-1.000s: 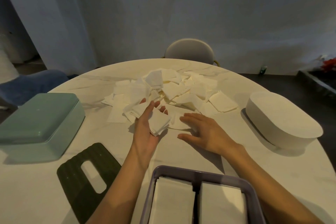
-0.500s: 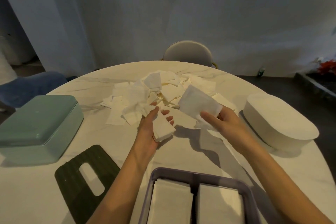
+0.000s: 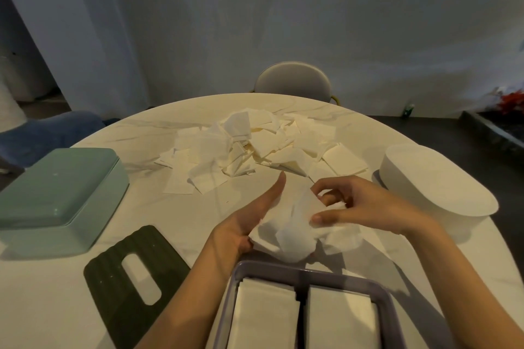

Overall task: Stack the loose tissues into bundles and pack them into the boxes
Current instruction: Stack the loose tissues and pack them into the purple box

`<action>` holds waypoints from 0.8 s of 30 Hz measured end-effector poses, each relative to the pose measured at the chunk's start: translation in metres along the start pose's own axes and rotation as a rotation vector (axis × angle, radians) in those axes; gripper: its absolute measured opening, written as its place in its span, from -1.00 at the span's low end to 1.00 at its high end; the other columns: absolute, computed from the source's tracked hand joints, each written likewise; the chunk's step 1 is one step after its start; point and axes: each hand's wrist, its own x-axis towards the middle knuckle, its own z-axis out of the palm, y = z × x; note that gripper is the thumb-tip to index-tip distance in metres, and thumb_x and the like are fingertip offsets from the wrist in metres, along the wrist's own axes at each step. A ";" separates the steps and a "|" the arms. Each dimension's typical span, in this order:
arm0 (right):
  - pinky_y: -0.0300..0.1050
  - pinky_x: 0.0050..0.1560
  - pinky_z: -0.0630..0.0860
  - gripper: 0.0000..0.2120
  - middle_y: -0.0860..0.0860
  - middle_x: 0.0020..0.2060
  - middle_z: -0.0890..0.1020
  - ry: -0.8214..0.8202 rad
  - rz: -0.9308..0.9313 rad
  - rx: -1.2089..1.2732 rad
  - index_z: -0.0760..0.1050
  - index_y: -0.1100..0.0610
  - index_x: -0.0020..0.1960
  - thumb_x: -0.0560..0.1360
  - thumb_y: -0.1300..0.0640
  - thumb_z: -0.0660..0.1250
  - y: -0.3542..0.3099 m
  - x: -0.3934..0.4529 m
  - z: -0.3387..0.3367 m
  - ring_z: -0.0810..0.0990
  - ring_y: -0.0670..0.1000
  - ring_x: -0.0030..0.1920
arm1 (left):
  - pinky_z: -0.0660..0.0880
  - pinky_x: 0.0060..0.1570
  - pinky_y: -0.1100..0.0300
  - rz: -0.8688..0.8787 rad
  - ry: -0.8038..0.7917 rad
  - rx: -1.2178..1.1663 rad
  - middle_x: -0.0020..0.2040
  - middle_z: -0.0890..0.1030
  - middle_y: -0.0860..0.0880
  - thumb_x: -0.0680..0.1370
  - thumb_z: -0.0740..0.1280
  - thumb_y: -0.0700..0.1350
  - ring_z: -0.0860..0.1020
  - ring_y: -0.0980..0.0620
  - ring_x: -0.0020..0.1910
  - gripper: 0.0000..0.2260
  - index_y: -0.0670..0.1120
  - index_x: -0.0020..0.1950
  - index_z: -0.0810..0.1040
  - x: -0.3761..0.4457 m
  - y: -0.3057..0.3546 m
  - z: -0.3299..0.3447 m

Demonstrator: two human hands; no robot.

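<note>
A heap of loose white tissues point(image 3: 255, 144) lies spread over the far middle of the round table. My left hand point(image 3: 241, 224) lies palm up under a small bundle of tissues point(image 3: 286, 232), thumb stretched out straight. My right hand point(image 3: 354, 207) sits on top of that bundle, its thumb and curled fingers pinching the top tissue. Close to me stands a purple box point(image 3: 283, 270) with two compartments, each holding a neat white stack of tissues point(image 3: 263, 314).
A mint green box point(image 3: 56, 201) stands at the left. A dark green slotted lid point(image 3: 133, 280) lies flat in front of it. A white oval box point(image 3: 436, 193) sits at the right. A chair back point(image 3: 292, 79) rises behind the table's far edge.
My right hand picked a tissue off the table and brought it down onto the bundle in my left hand. Both hands moved nearer to the purple box.
</note>
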 end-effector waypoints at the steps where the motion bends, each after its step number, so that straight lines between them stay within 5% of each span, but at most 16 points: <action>1: -0.32 0.05 0.60 -0.60 -0.23 -0.03 0.67 0.037 0.002 -0.038 0.59 -0.14 0.13 0.34 -0.18 0.51 0.002 0.002 0.000 0.64 -0.21 0.03 | 0.46 0.39 -0.20 -0.009 -0.023 0.019 0.23 0.66 -0.27 0.27 0.56 0.40 0.62 -0.27 0.23 -0.11 -0.13 0.41 0.53 -0.001 -0.001 0.002; 4: -0.22 0.04 0.64 -0.70 -0.20 -0.09 0.68 0.172 -0.046 -0.089 0.61 -0.10 0.06 0.37 -0.12 0.55 0.012 0.012 0.002 0.65 -0.14 -0.04 | 0.60 0.23 -0.10 -0.015 -0.032 0.150 -0.03 0.74 -0.17 0.45 0.49 0.22 0.71 -0.15 0.04 -0.37 -0.19 0.33 0.53 -0.006 -0.003 0.007; 8: -0.29 0.05 0.60 -0.80 -0.22 -0.04 0.67 0.290 -0.055 -0.034 0.60 -0.09 0.03 0.44 -0.12 0.46 0.022 0.018 0.000 0.63 -0.20 0.01 | 0.60 0.18 -0.14 -0.030 -0.235 0.029 0.16 0.65 -0.32 0.64 0.28 -0.18 0.68 -0.26 0.08 -0.66 -0.23 0.41 0.44 -0.005 -0.002 0.010; 14: -0.50 0.05 0.44 -0.72 -0.40 0.07 0.61 0.180 -0.071 -0.085 0.62 -0.25 0.11 0.51 -0.26 0.23 0.019 0.015 0.003 0.53 -0.31 0.13 | 0.63 0.08 -0.14 0.053 -0.093 -0.161 0.16 0.64 -0.35 0.50 0.38 -0.27 0.69 -0.26 0.03 -0.55 -0.23 0.39 0.47 0.006 -0.003 0.001; 17: -0.45 0.11 0.48 -0.63 -0.38 0.18 0.58 0.061 -0.089 -0.106 0.57 -0.23 0.21 0.43 -0.23 0.44 0.020 0.013 0.004 0.50 -0.30 0.21 | 0.66 -0.10 0.02 0.108 -0.024 -0.188 0.08 0.68 -0.26 0.41 0.37 -0.28 0.69 -0.18 -0.07 -0.56 -0.15 0.30 0.57 0.008 -0.004 0.003; 19: -0.39 0.17 0.52 -0.55 -0.31 0.21 0.57 0.060 -0.086 -0.101 0.54 -0.19 0.24 0.39 -0.15 0.55 0.023 0.013 0.004 0.52 -0.22 0.23 | 0.64 0.00 -0.02 0.167 -0.032 -0.243 0.23 0.65 -0.23 0.41 0.35 -0.29 0.64 -0.22 0.10 -0.48 -0.10 0.39 0.56 0.010 -0.005 0.001; 21: -0.32 0.20 0.55 -0.66 -0.28 0.20 0.60 0.112 -0.099 -0.094 0.57 -0.16 0.18 0.44 -0.03 0.55 0.024 0.014 0.003 0.57 -0.18 0.20 | 0.61 0.08 -0.06 0.224 -0.051 -0.271 0.36 0.59 -0.23 0.42 0.38 -0.32 0.58 -0.24 0.25 -0.41 -0.05 0.45 0.53 0.010 -0.006 -0.002; 24: -0.36 0.14 0.56 -0.78 -0.32 0.11 0.64 0.229 -0.119 -0.126 0.61 -0.15 0.07 0.48 0.09 0.52 0.023 0.015 0.002 0.60 -0.24 0.13 | 0.66 -0.01 -0.08 0.285 -0.050 -0.304 0.31 0.62 -0.25 0.36 0.43 -0.37 0.65 -0.21 0.20 -0.36 -0.01 0.43 0.54 0.011 -0.006 -0.003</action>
